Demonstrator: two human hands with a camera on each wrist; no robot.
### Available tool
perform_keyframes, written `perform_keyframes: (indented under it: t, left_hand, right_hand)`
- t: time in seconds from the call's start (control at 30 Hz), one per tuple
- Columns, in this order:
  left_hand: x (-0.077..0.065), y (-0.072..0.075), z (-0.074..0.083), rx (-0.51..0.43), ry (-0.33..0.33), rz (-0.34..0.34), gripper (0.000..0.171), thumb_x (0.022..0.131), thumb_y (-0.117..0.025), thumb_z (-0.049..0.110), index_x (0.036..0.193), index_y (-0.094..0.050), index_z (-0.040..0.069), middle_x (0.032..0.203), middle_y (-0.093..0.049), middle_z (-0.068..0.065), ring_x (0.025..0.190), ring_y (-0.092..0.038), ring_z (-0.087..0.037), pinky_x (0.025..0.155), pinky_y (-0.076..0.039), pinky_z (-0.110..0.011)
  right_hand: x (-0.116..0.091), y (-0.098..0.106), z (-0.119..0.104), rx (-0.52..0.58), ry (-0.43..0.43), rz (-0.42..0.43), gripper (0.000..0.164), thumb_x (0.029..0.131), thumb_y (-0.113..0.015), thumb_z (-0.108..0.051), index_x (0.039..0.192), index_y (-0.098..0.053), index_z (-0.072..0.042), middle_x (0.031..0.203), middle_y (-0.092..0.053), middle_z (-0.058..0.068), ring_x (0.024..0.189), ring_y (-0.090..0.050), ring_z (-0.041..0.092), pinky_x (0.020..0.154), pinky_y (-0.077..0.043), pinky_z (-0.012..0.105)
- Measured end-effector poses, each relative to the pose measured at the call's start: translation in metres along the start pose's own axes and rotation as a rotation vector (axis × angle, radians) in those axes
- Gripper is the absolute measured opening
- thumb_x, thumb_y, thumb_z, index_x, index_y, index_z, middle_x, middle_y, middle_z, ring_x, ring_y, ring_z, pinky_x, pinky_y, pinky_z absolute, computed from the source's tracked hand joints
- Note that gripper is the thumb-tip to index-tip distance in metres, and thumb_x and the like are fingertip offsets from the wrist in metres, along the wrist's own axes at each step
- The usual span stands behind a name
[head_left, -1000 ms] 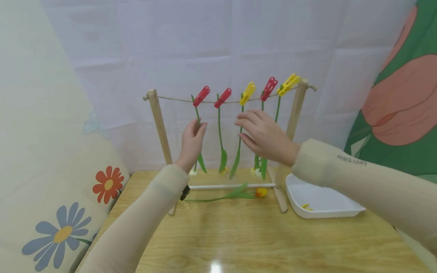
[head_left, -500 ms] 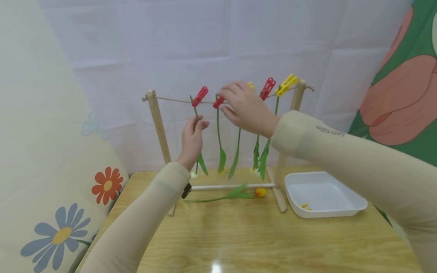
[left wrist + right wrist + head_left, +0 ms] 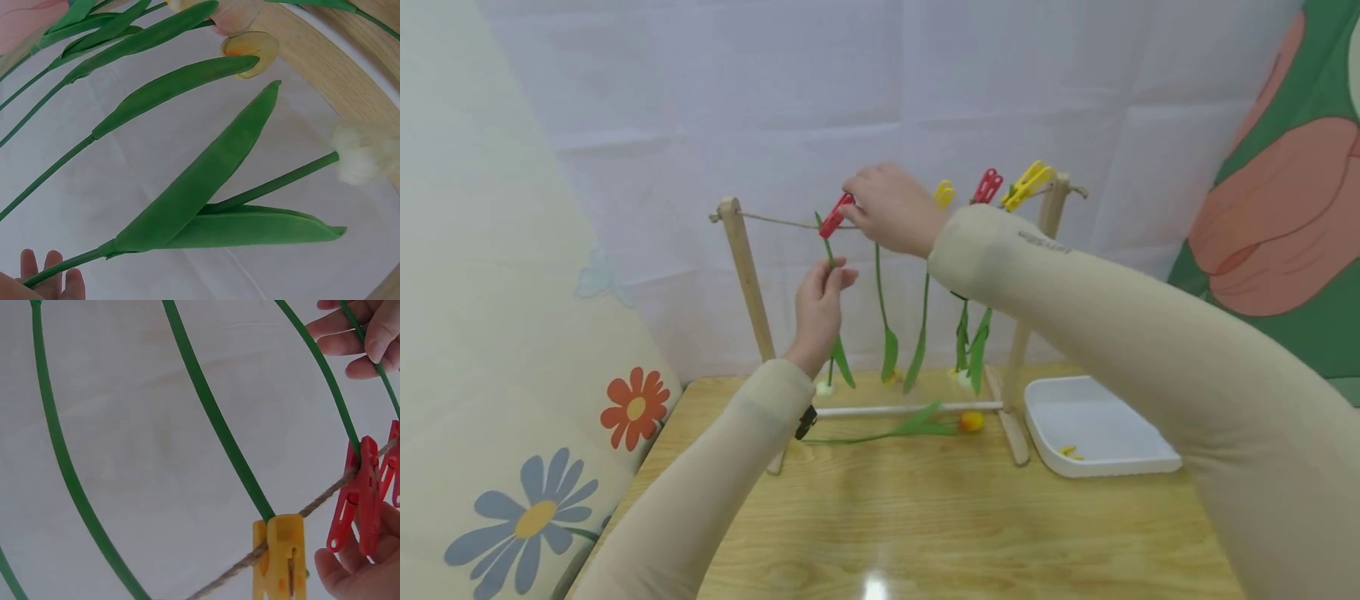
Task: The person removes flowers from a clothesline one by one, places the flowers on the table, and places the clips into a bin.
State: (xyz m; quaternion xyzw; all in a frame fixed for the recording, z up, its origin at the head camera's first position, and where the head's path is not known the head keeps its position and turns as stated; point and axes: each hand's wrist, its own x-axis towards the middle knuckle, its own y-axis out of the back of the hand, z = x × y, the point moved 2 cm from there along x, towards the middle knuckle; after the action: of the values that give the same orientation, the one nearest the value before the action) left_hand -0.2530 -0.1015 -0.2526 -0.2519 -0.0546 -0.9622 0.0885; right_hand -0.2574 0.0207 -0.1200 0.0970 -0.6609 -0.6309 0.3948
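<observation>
My left hand (image 3: 820,312) pinches the green stem of a white tulip (image 3: 362,156) just below its clothespin, thumb in front and fingers behind. The tulip hangs head down at the left of a twine line. My right hand (image 3: 895,212) grips the handle end of the leftmost red clothespin (image 3: 835,218), which clips this stem to the twine. Another red clothespin (image 3: 369,494) is close to the right hand and mostly hidden by it in the head view. A yellow clothespin (image 3: 287,559) holds the stem after that.
The twine runs between two wooden posts (image 3: 747,279). More tulips hang further right, under red and yellow clothespins. An orange-yellow tulip (image 3: 972,422) lies on the wooden table (image 3: 925,517) by the white crossbar (image 3: 880,411). A white tray (image 3: 1120,468) at the right holds yellow clothespins (image 3: 1071,452).
My right hand has moved left along the twine, from beside the middle yellow clothespin to the leftmost red one. The left hand has stayed on the stem.
</observation>
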Motion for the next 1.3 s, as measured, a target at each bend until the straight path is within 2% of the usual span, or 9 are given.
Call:
perform_keyframes:
  t: [0.17, 0.3, 0.43, 0.63, 0.73, 0.83, 0.97, 1.1, 1.3]
  left_hand:
    - [-0.002, 0.002, 0.002, 0.0, 0.003, -0.02, 0.029, 0.104, -0.042, 0.009, 0.127, -0.054, -0.005, 0.116, -0.064, -0.022, 0.112, -0.06, -0.028, 0.107, -0.04, -0.033]
    - [-0.002, 0.005, 0.002, 0.035, 0.005, -0.033, 0.029, 0.104, -0.043, 0.01, 0.127, -0.056, -0.004, 0.118, -0.065, -0.019, 0.113, -0.059, -0.028, 0.107, -0.041, -0.034]
    - [-0.002, 0.009, 0.003, 0.074, 0.007, -0.047, 0.03, 0.104, -0.046, 0.011, 0.128, -0.057, -0.003, 0.12, -0.065, -0.018, 0.115, -0.059, -0.029, 0.107, -0.04, -0.036]
    - [-0.002, 0.013, 0.002, 0.069, 0.027, -0.036, 0.029, 0.103, -0.049, 0.012, 0.129, -0.057, 0.001, 0.12, -0.066, -0.014, 0.112, -0.061, -0.025, 0.107, -0.041, -0.035]
    - [-0.003, 0.013, 0.002, 0.062, 0.037, -0.032, 0.027, 0.102, -0.049, 0.012, 0.126, -0.058, 0.002, 0.119, -0.066, -0.013, 0.111, -0.061, -0.023, 0.106, -0.042, -0.034]
    - [-0.003, 0.014, 0.002, 0.059, 0.04, -0.025, 0.026, 0.102, -0.049, 0.01, 0.124, -0.058, 0.0, 0.119, -0.065, -0.015, 0.111, -0.061, -0.026, 0.105, -0.043, -0.033]
    - [-0.001, 0.015, 0.002, 0.034, 0.039, -0.012, 0.025, 0.101, -0.05, 0.006, 0.123, -0.058, -0.005, 0.118, -0.064, -0.019, 0.109, -0.061, -0.033, 0.101, -0.046, -0.033]
    - [-0.002, 0.015, 0.001, -0.012, 0.041, -0.013, 0.024, 0.1, -0.05, 0.002, 0.12, -0.057, -0.009, 0.116, -0.063, -0.024, 0.105, -0.061, -0.037, 0.095, -0.051, -0.031]
    - [-0.005, 0.018, -0.006, 0.011, 0.083, -0.025, 0.024, 0.1, -0.051, 0.003, 0.122, -0.057, -0.006, 0.118, -0.064, -0.022, 0.105, -0.063, -0.035, 0.093, -0.052, -0.033]
  right_hand:
    - [0.009, -0.001, 0.002, -0.051, -0.044, -0.059, 0.039, 0.106, -0.041, -0.027, 0.123, -0.059, 0.003, 0.123, -0.061, 0.018, 0.118, -0.051, 0.033, 0.108, -0.033, 0.042]
    - [0.009, 0.001, 0.002, -0.068, -0.033, -0.08, 0.038, 0.106, -0.041, -0.026, 0.12, -0.06, 0.003, 0.117, -0.063, 0.017, 0.112, -0.052, 0.032, 0.104, -0.034, 0.041]
    - [0.006, 0.001, 0.005, -0.012, -0.023, -0.075, 0.035, 0.104, -0.047, -0.027, 0.117, -0.061, 0.003, 0.115, -0.063, 0.016, 0.109, -0.05, 0.031, 0.102, -0.035, 0.041]
    - [-0.001, 0.0, 0.008, 0.125, -0.058, -0.057, 0.03, 0.101, -0.054, -0.026, 0.111, -0.062, 0.001, 0.108, -0.062, 0.013, 0.106, -0.046, 0.029, 0.097, -0.038, 0.041]
    - [-0.005, -0.001, 0.005, 0.166, -0.075, -0.024, 0.026, 0.1, -0.057, -0.026, 0.105, -0.063, 0.0, 0.099, -0.062, 0.011, 0.1, -0.046, 0.028, 0.094, -0.038, 0.039]
    - [-0.009, -0.002, -0.001, 0.184, -0.077, 0.023, 0.025, 0.098, -0.061, -0.025, 0.099, -0.064, -0.001, 0.092, -0.063, 0.009, 0.093, -0.047, 0.026, 0.089, -0.039, 0.038]
    - [-0.014, -0.001, -0.006, 0.155, -0.045, 0.119, 0.023, 0.095, -0.065, -0.025, 0.095, -0.065, -0.002, 0.092, -0.064, 0.008, 0.089, -0.048, 0.025, 0.084, -0.037, 0.038]
    - [-0.017, 0.002, -0.007, 0.127, -0.003, 0.215, 0.021, 0.095, -0.065, -0.023, 0.092, -0.065, -0.002, 0.093, -0.065, 0.008, 0.092, -0.049, 0.026, 0.086, -0.033, 0.041]
    - [-0.026, 0.002, -0.001, 0.194, 0.052, 0.303, 0.019, 0.094, -0.065, -0.018, 0.086, -0.062, -0.001, 0.088, -0.062, 0.011, 0.09, -0.05, 0.027, 0.088, -0.034, 0.044]
